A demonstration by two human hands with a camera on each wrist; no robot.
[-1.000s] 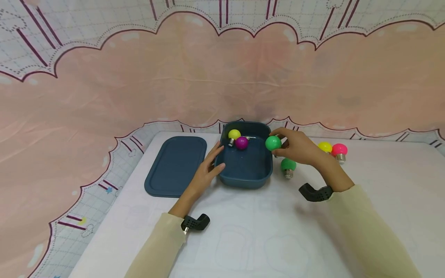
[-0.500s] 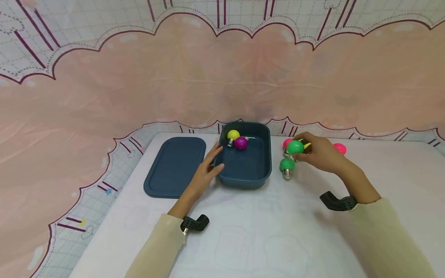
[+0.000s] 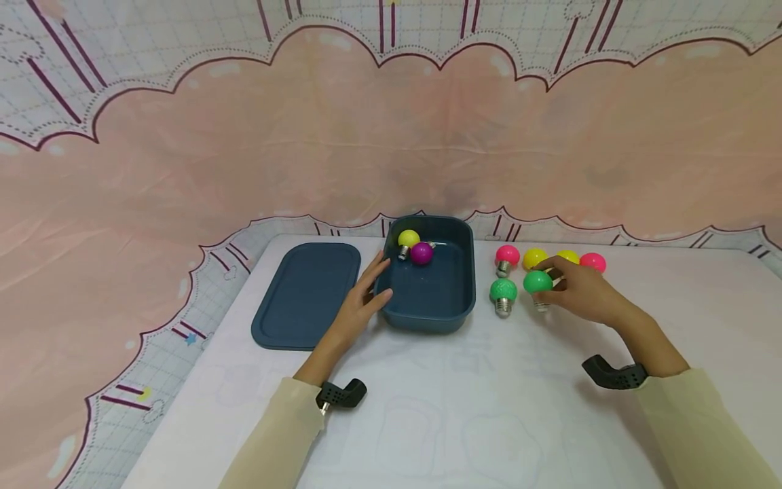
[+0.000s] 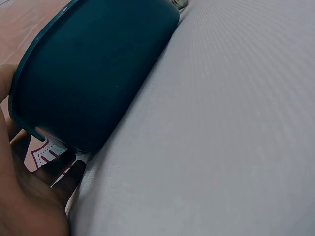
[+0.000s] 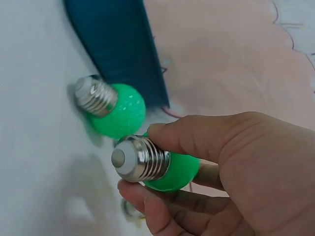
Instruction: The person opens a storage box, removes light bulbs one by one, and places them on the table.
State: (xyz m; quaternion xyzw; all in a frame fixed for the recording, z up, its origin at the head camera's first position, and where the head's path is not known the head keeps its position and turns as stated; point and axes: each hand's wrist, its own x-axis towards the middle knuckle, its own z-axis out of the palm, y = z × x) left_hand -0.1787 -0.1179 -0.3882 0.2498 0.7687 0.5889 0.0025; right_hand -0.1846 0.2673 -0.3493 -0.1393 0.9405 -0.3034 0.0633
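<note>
Centrally in the head view, the left hand (image 3: 357,307) rests with straight fingers against the left wall of a dark blue box (image 3: 431,314), which holds a yellow bulb (image 3: 408,240) and a purple bulb (image 3: 421,252). Right of the box, the right hand (image 3: 580,293) pinches a smooth green bulb (image 3: 537,282) just above the white bench (image 3: 464,407), beside a textured green bulb (image 3: 503,291). A pink bulb (image 3: 507,256) stands behind them, and the lid (image 3: 305,293) lies at the left.

Next, the left wrist view shows the box wall (image 4: 93,73) in the upper left, the palm (image 4: 24,196) against it.

Finally, the right wrist view shows fingers (image 5: 197,137) curled round the smooth bulb (image 5: 174,172), screw base leftward; the textured one (image 5: 120,115) lies just above-left.
</note>
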